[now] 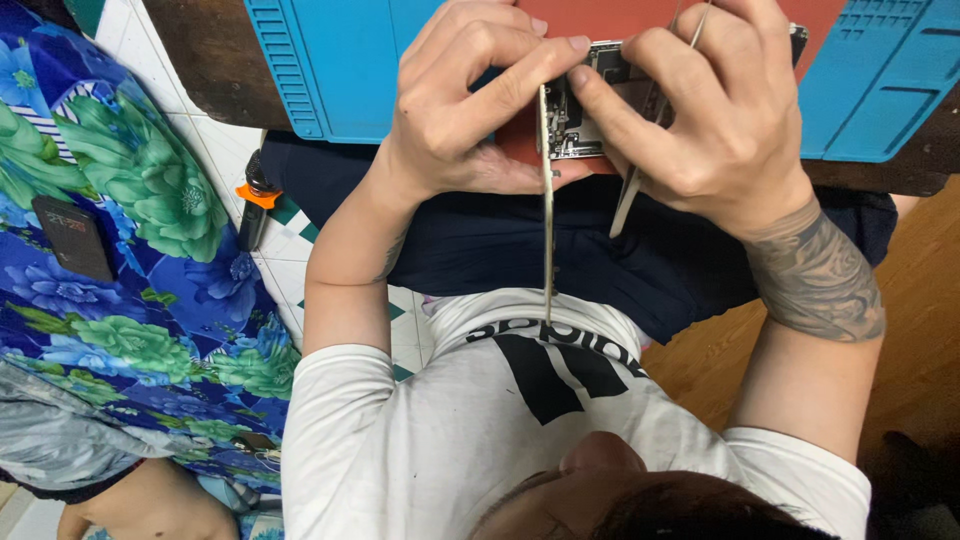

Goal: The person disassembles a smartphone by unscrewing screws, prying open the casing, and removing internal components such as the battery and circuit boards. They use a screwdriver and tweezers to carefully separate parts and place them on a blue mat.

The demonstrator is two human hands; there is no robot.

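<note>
At top centre, the opened phone [585,120] lies on the red pad [600,20] over the blue repair mat [350,60], with the left hand [470,100] grip pinching a thin metal strip [548,220] and the right hand [700,110] grip clenched on tweezers [628,195] at its board, apparently a component-level step calling for steady tip placement.

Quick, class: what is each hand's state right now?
Left hand: closed on a metal tool.
Right hand: closed on tweezers, at the circuit board.

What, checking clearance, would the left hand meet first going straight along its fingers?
Probably the thumb of the right hand: the left hand points at it across the circuit board, nearly touching.
</note>
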